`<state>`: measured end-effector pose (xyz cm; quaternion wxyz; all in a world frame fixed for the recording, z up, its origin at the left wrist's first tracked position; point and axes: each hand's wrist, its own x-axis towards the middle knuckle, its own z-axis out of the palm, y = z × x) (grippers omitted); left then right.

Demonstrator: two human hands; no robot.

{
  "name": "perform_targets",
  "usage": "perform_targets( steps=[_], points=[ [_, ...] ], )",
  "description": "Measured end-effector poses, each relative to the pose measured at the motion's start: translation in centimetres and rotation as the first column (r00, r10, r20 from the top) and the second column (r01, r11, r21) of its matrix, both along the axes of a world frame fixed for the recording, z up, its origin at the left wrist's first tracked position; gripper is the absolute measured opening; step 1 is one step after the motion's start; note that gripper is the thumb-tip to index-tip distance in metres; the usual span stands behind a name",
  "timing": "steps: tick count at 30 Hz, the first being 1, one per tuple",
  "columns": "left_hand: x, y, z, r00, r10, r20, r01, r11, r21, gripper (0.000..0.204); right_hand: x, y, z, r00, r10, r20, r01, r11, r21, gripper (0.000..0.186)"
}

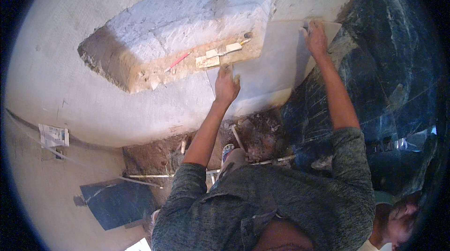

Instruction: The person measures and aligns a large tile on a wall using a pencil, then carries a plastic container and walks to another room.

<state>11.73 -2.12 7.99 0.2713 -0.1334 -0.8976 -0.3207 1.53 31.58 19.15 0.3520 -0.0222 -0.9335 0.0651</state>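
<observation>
Looking down a plastered wall: both hands on a pale stone slab (276, 63) set flat against the wall, just beside the rough niche (178, 30). Left hand (227, 84) pressed on the slab's left edge, fingers up and together, palm hidden so can't tell if it grips the edge or just pushes. Right hand (315, 37) up at the slab's top right corner, fingers curled over the rim; fingertips out of sight behind it. Slab's lower edge blends into pale plaster, hard to trace. On the niche ledge: a red pencil (177, 62), small tile offcuts (215, 56), something w/ a yellow tip (244, 41), too small to name. Dark veined marble (389, 63) fills the wall's right side, cut off by the black rim. Grey sleeves (262, 204) block the floor rubble below.
</observation>
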Motion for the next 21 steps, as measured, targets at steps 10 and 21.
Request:
perform_targets(
  steps=[10,21],
  points=[
    [-3.3,-1.1,-0.6,0.997,-0.065,-0.051,0.06,0.993,-0.098,0.028,0.1,-0.2,-0.2,0.998,0.02,-0.064,-0.013,0.995,0.103,0.048],
    [-4.8,-1.6,0.2,0.998,-0.047,-0.033,0.043,0.993,-0.114,0.015,0.6,-1.4,0.7,0.998,0.028,-0.051,-0.023,0.995,0.099,0.041]
  ],
)
